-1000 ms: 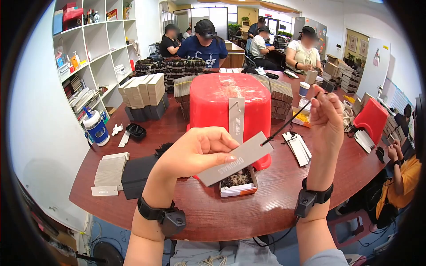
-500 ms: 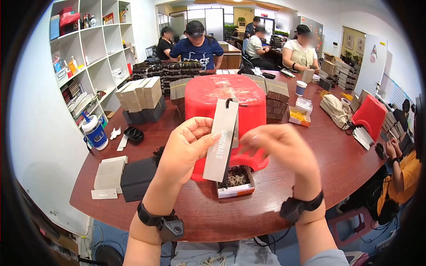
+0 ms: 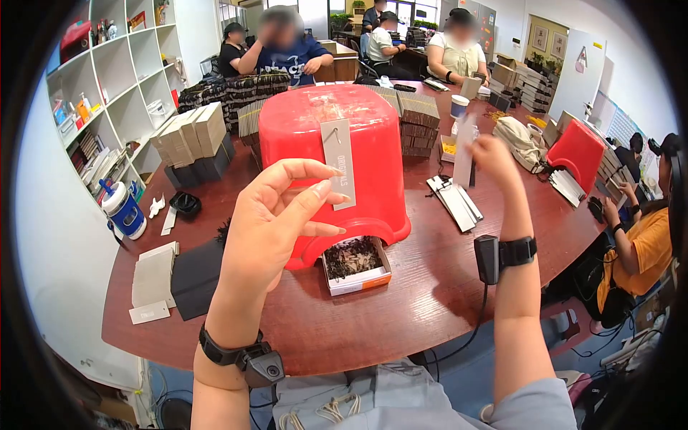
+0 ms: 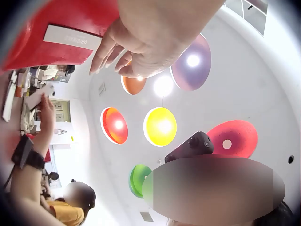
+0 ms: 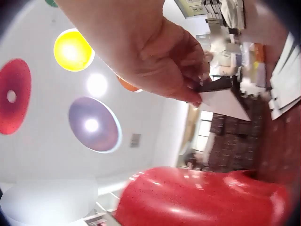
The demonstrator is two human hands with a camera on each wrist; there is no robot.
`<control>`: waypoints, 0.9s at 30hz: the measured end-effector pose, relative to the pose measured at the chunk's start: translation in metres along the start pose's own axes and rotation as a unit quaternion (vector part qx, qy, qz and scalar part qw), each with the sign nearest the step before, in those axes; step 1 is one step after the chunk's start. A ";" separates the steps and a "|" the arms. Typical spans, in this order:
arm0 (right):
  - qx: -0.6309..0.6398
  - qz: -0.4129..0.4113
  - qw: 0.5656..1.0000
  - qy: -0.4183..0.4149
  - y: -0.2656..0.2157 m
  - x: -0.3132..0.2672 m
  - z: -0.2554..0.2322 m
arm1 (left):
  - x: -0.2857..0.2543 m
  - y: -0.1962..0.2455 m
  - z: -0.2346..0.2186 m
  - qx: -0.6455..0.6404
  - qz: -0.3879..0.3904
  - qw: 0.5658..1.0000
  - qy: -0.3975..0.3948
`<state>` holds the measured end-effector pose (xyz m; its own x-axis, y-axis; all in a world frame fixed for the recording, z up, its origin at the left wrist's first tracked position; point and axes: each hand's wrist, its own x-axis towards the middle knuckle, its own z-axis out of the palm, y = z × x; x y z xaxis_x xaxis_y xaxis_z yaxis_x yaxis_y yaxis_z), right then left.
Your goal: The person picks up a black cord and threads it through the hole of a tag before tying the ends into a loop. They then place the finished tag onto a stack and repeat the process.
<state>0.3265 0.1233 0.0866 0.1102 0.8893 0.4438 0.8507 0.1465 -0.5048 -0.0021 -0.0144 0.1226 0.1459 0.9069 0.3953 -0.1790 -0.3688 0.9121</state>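
My right hand (image 3: 494, 161) pinches a grey-white hang tag (image 3: 464, 147) at one edge, out to the right above a small pile of finished-looking tags (image 3: 456, 203) with black strings. In the right wrist view the held tag (image 5: 225, 103) stands out from the fingertips, with a dark piece beside it. My left hand (image 3: 269, 215) holds nothing; its fingers are loosely bent and apart. Behind those fingers, a tag printed ORIGINALS (image 3: 340, 168) hangs on the front of a red plastic stool (image 3: 301, 143). Under the stool sits a small open box (image 3: 362, 284) of black strings.
On the left lie a row of grey tags (image 3: 155, 276) and a dark stack (image 3: 195, 287). A blue-white jug (image 3: 125, 211) stands at the table's left edge. Tag stacks (image 3: 190, 136) line the back; a second red stool (image 3: 584, 159) is at right. Several people sit around.
The left hand has let go of the tag. My right hand, which was pulling its black string and then reached in, now carries the tag away to the right. The head view has shifted.
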 end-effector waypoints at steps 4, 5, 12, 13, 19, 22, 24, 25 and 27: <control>-0.195 0.017 0.954 -0.225 0.029 -0.018 0.050 | 0.000 -0.001 -0.001 0.018 -0.012 1.000 -0.016; -0.205 0.046 0.953 -0.220 0.029 -0.023 0.054 | 0.001 -0.001 -0.001 0.020 -0.012 1.000 -0.015; -0.076 0.148 0.977 -0.136 0.033 -0.025 0.055 | 0.002 0.001 -0.007 0.026 0.002 1.000 -0.001; -0.110 0.062 0.988 -0.092 0.042 -0.021 0.061 | 0.002 0.002 -0.007 0.033 0.007 0.999 -0.002; -0.159 -0.091 0.973 -0.138 0.047 -0.004 0.073 | 0.001 0.000 -0.006 0.033 0.006 0.999 -0.005; -0.172 -0.111 0.964 -0.168 0.045 0.005 0.075 | 0.002 -0.001 -0.008 0.042 0.003 0.999 0.001; -0.180 -0.119 0.964 -0.153 0.052 0.012 0.080 | 0.003 -0.002 -0.009 0.026 0.009 1.000 -0.004; -0.183 -0.128 0.964 -0.144 0.053 0.014 0.081 | 0.003 -0.002 -0.009 0.027 0.008 1.000 -0.003; -0.170 -0.117 0.970 -0.131 0.062 0.021 0.086 | 0.004 -0.002 -0.011 0.036 0.011 0.999 -0.003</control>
<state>0.3374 0.1882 0.0011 -0.2030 0.9347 0.2919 0.9618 0.2462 -0.1196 -0.0115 -0.0078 0.1211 0.1482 0.8974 0.4157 -0.1124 -0.4023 0.9086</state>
